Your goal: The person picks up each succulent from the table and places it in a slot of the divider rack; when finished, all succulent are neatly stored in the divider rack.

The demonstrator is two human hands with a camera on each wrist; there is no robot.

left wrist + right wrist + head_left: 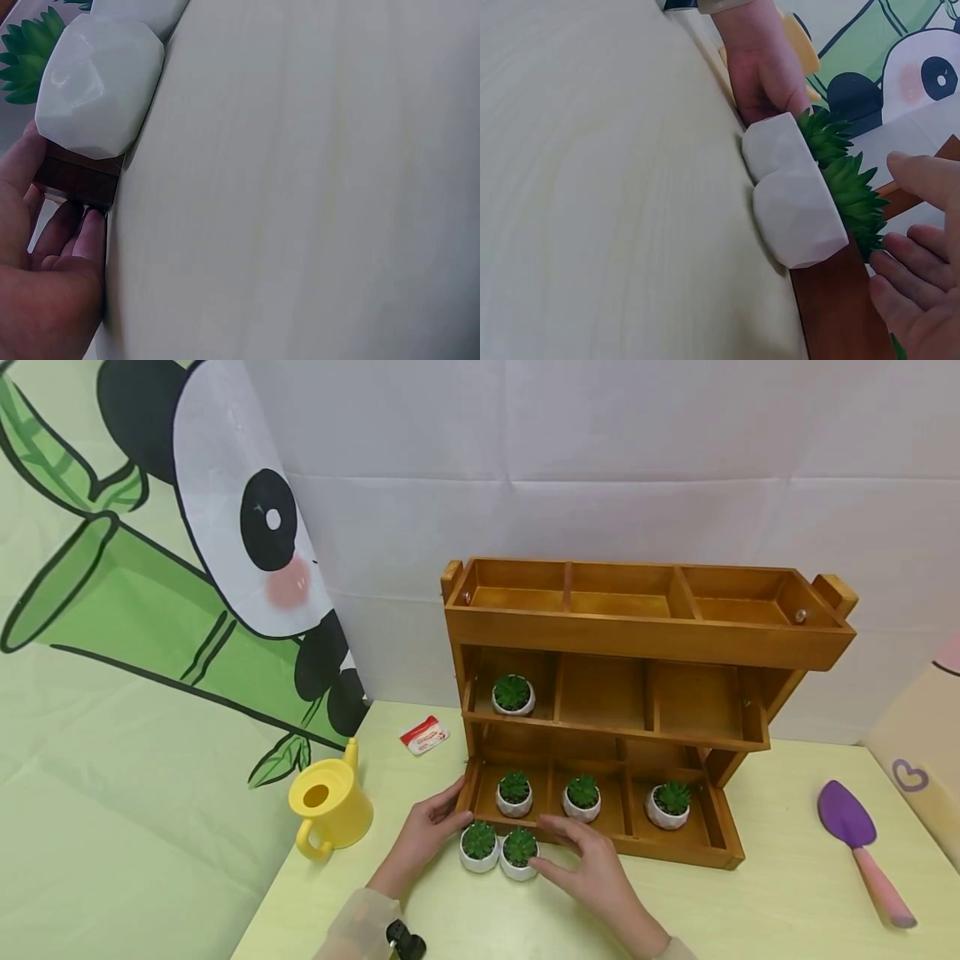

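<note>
Two small potted succulents in white faceted pots, the left one (pixel 478 847) and the right one (pixel 519 854), stand side by side on the table, against the front of a brown wooden tiered shelf (pixel 645 639). My left hand (pixel 426 839) grips the shelf's lower left front corner, thumb in front and fingers round the side; the left wrist view shows this corner (pixel 79 176) beside a white pot (pixel 101 86). Beside the right pot is my right hand (pixel 596 868), fingers loosely extended over the tray's front edge. In the right wrist view its fingers (pixel 907 281) are apart from the pots.
More potted succulents sit in the shelf: one on the middle tier (pixel 513 695), three along the bottom, including the rightmost one (pixel 668 805). A yellow watering can (pixel 333 802) and a red-white packet (pixel 424 735) are left; a purple trowel (pixel 847 814) lies right.
</note>
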